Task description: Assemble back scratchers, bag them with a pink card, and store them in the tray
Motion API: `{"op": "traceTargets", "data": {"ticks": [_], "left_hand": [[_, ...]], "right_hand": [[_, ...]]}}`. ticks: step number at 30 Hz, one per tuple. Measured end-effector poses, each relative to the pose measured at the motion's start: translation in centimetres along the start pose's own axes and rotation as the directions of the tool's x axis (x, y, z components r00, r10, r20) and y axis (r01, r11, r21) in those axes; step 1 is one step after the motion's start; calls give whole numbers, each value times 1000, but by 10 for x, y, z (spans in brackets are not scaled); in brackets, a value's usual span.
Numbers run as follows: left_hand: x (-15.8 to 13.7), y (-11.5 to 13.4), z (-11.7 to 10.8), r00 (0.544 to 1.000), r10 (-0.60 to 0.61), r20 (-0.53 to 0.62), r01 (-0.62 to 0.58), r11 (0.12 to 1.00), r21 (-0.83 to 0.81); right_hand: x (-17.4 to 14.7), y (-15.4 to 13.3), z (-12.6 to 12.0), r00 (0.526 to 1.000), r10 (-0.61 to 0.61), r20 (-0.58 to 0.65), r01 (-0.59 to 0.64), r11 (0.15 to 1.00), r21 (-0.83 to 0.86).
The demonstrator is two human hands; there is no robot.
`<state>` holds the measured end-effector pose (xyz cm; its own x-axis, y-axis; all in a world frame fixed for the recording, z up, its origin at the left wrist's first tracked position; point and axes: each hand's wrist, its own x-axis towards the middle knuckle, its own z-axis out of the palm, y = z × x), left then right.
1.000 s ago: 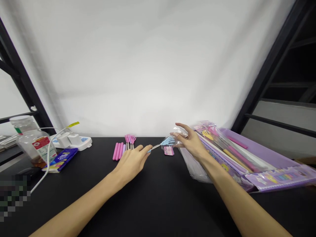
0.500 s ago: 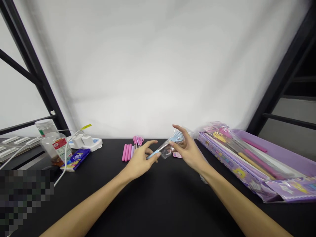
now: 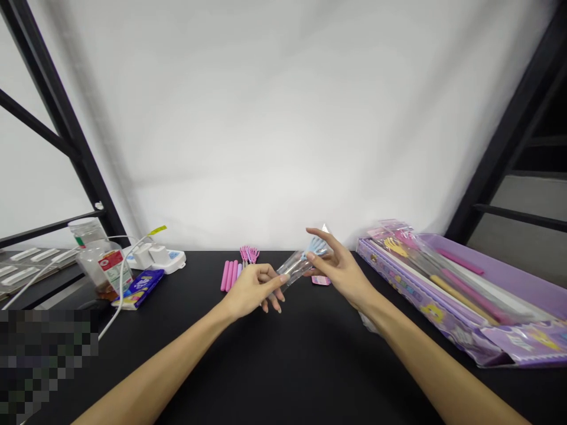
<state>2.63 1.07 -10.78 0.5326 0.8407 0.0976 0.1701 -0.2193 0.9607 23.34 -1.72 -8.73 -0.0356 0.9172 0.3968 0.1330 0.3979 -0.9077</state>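
Note:
A light-blue back scratcher [image 3: 316, 247] lies slantwise in a clear plastic bag [image 3: 291, 267] between my hands, its claw end up and to the right. My left hand [image 3: 253, 289] pinches the bag's lower-left end between thumb and fingers; the scratcher's handle is hidden there. Around the claw end, my right hand [image 3: 340, 268] closes its thumb and lower fingers through the plastic, index finger raised. Behind my left hand lie several back scratchers with pink handles [image 3: 229, 275] and pink claws [image 3: 250, 254]. A small pink card [image 3: 321, 280] is on the table below the bag.
At the right stands a purple display box [image 3: 425, 304] holding bagged back scratchers [image 3: 447, 277]. More clear plastic [image 3: 370, 321] lies by my right forearm. On the left are a power strip [image 3: 175, 261], white cable [image 3: 121, 277], plastic jar [image 3: 104, 265] and blue-purple packet [image 3: 144, 288].
My left hand has shifted from the blue handle to the bag's end, its fingers now lower. The plastic now covers the rod. My right hand stays at the claw end.

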Motion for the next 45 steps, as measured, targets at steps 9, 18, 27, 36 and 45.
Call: {"op": "traceTargets", "data": {"ticks": [9,18,27,36,45], "left_hand": [[-6,11,-3,993,41,114,-37,999,-34],[-4,7,-2,993,48,106,-32,988,-151],[-4,2,4,995,51,83,-49,998,-28],[-9,4,11,993,43,109,-55,993,108],[-14,7,3,833,522,185,-517,613,597]], "right_hand": [[6,5,-18,994,-59,-91,59,998,-2],[2,-1,-17,996,-94,-9,92,987,-134],[-3,-6,-3,998,8,57,-3,997,-77],[-4,-5,-1,993,4,118,2,999,-49],[-2,-1,-12,989,72,129,-71,997,-10]]}}
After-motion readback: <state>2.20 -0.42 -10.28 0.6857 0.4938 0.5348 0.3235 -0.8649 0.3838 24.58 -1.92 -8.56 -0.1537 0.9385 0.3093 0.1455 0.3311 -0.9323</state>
